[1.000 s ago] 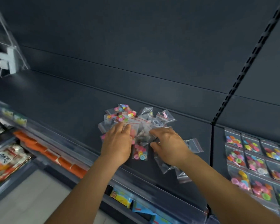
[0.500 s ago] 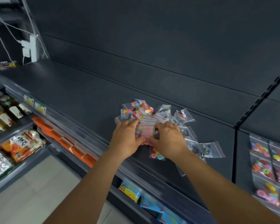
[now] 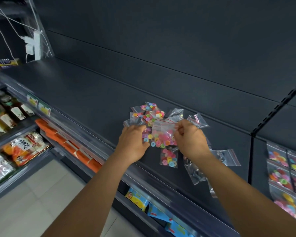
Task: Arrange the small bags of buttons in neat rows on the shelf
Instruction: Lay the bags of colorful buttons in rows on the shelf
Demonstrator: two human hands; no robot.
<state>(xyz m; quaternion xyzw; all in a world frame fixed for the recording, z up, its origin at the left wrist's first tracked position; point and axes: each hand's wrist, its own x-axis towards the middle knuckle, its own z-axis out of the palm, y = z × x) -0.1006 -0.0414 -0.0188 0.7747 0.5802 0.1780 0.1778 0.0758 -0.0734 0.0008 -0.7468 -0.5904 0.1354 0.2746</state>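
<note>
Two hands meet over a loose heap of small clear bags of coloured buttons (image 3: 149,115) on a dark shelf (image 3: 85,93). The left hand (image 3: 132,144) curls its fingers around the left edge of a held bag (image 3: 161,135); the right hand (image 3: 190,141) pinches that bag's top right corner. More bags lie beyond and below the fingers. Neat rows of bags (image 3: 287,173) lie far right.

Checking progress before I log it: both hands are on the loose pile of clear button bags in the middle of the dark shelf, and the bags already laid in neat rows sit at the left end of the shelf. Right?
Not quite. The head view shows the neat rows of button bags at the right, past the slotted upright. Both the left hand and right hand are indeed on the loose pile of clear button bags mid-shelf.
</note>
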